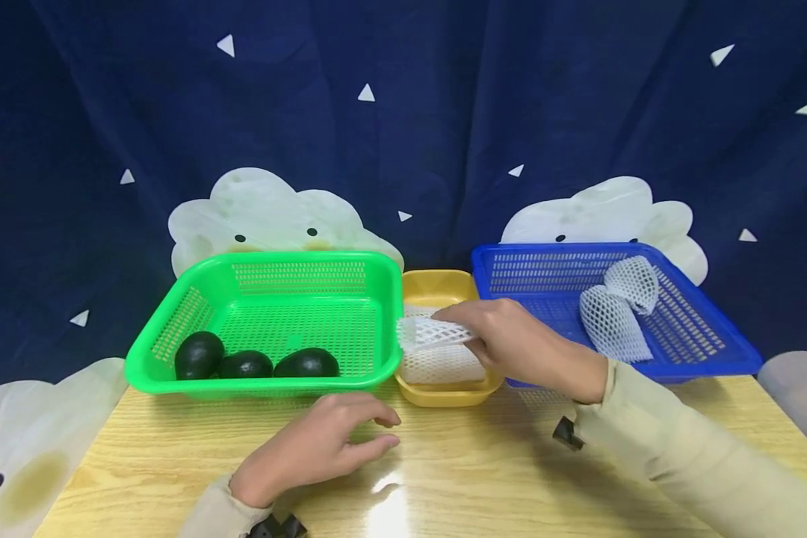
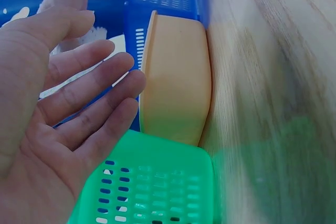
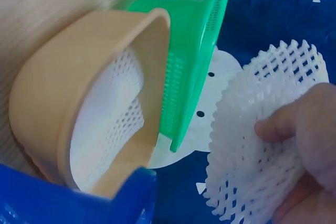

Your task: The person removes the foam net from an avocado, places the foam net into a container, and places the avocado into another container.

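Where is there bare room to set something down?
Free: green basket floor behind the dark fruits; table between left hand and right sleeve. Crowded: yellow tray, netting inside, right hand above; right side of the blue basket, holding foam nets.

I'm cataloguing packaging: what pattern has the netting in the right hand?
The netting has a white diamond mesh, clearest in the right wrist view.

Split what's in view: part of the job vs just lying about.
Likely part of the job:
- held foam net
- other foam nets in the yellow tray
- dark oval fruits in the green basket
- blue basket and its white netted items

Probably just surroundings:
- patterned curtain
- wooden table
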`<state>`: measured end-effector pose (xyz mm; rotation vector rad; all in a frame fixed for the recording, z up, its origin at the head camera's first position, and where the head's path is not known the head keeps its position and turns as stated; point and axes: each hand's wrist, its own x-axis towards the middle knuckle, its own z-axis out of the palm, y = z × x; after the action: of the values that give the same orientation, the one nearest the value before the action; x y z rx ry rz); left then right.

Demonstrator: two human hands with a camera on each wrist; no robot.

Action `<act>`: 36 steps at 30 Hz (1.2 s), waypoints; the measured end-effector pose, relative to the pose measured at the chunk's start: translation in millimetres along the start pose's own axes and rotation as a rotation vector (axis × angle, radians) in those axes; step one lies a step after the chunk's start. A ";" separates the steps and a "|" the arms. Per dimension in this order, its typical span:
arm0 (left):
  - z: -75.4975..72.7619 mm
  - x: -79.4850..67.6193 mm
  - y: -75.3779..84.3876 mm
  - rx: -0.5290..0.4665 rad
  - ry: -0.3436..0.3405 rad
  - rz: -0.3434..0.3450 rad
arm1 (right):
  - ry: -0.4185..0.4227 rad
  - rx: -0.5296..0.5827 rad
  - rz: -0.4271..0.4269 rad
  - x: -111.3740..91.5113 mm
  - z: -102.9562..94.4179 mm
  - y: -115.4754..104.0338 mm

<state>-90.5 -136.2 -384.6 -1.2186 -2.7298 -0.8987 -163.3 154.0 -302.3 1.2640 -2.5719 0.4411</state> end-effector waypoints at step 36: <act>-0.9 1.3 -1.4 -0.025 -0.002 -0.013 | -0.267 -0.026 0.168 79.3 19.9 58.1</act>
<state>-92.6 -136.5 -384.3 -1.2076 -2.7396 -0.9365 -258.6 122.7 -302.8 1.1733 -2.9110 0.2836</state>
